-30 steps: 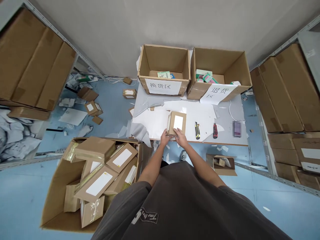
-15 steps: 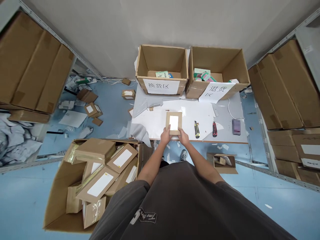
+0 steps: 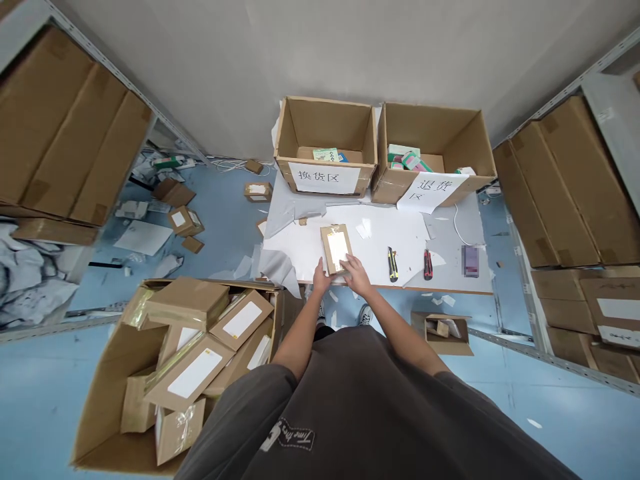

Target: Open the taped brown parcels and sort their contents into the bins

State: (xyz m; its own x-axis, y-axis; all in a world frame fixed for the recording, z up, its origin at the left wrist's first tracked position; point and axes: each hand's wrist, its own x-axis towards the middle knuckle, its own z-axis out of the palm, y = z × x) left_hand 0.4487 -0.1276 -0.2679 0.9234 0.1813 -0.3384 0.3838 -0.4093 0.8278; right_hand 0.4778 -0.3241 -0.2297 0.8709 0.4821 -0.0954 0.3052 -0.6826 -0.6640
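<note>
A small cardboard box with a white label on top is at the near edge of the white table, turned at a slight angle. My left hand grips its lower left side, thumb along the edge. At the lower right corner, my right hand has its fingers over the label's end. Whether the box rests on the table or is held just above it, I cannot tell. Right of my hands lie a yellow-and-black utility knife and a red-and-black utility knife.
Two open cartons with paper signs, a left carton and a right carton, stand at the table's back holding small packs. A large carton of parcels is at my left. Below the table sits a small open box. Shelves flank both sides.
The box has turned from straight to angled and shifted slightly left, showing its side. My right hand's fingers have moved from its edge onto its top. My left hand has slid a little left.
</note>
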